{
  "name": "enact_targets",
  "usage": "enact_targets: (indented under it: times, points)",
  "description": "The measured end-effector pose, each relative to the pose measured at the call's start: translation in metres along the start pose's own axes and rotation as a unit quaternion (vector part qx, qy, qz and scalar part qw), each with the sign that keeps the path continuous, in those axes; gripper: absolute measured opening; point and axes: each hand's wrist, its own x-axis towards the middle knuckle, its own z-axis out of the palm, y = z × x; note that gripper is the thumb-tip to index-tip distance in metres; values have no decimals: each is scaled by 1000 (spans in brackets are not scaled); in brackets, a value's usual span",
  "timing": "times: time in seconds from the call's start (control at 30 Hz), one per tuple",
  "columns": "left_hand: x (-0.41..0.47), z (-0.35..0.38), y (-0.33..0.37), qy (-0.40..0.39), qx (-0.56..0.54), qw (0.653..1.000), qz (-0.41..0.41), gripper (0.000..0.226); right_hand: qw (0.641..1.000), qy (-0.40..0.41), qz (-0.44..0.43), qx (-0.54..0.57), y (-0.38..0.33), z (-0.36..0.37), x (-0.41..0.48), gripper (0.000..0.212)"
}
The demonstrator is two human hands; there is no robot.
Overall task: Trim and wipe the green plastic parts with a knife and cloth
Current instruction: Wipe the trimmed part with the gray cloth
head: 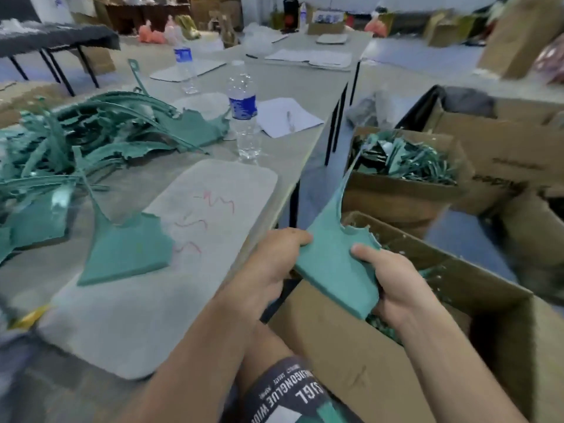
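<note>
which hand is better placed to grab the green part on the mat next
Left, probably. The left hand grips the held part on its table side, nearer the loose part on the mat; the right hand is over the cardboard box.

A green plastic part [334, 257] is gripped by the left hand [274, 264] and right hand [393, 279] above an open cardboard box [351, 361], right of the table [293, 148]. A second part [128, 251] is seen lying on a grey mat [195, 239].
</note>
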Motion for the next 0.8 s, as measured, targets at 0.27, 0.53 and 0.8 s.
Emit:
enact_targets:
  times: [0.27, 0.53, 0.8]
  points:
    - [64, 114, -114, -57, -17, 973, -223, 30, 969, 200, 140, 44, 55, -140, 49, 14]
    - [92, 143, -167, -1, -73, 958, -279, 32, 946, 260, 191, -3, 84, -173, 94, 4]
    - [103, 141, -119, -68, -81, 947, -302, 52, 945, 260, 196, 42, 40, -171, 145, 53]
